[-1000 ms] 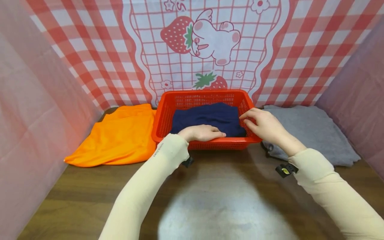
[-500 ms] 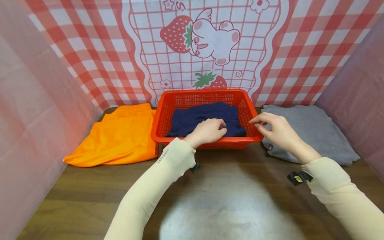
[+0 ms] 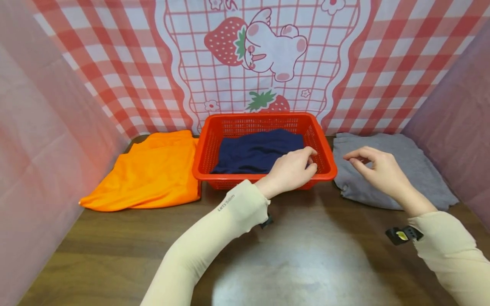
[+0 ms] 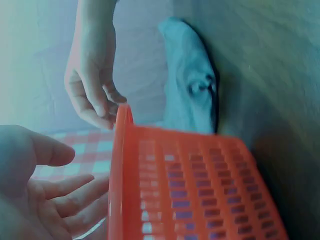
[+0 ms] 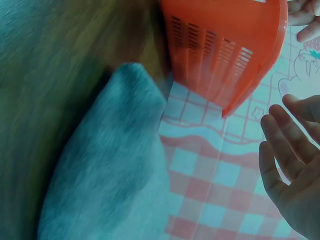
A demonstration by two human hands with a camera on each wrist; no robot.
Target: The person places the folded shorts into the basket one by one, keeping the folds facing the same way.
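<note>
Left hand [image 3: 292, 171] hovers at the near rim of the basket [image 3: 229, 177], fingers loosely bent, thumb apart; navy cloth [image 3: 254, 151] lies inside the basket. Right hand [image 3: 380, 172] hangs above gray cloth [image 3: 415, 163], relaxed, fingers slightly curved. Gray cloth lies right of the basket, orange cloth [image 3: 153, 170] left.

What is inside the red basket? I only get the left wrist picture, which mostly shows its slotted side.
Observer: A navy cloth lies in the basket.
Visitor: Is there anything beside it that my picture misses?
Observer: Yes, an orange cloth lies on the table, to the person's left of the basket.
Visitor: I also get a teal-looking cloth. Is it really that colour?
Observer: The head view shows it as grey.
</note>
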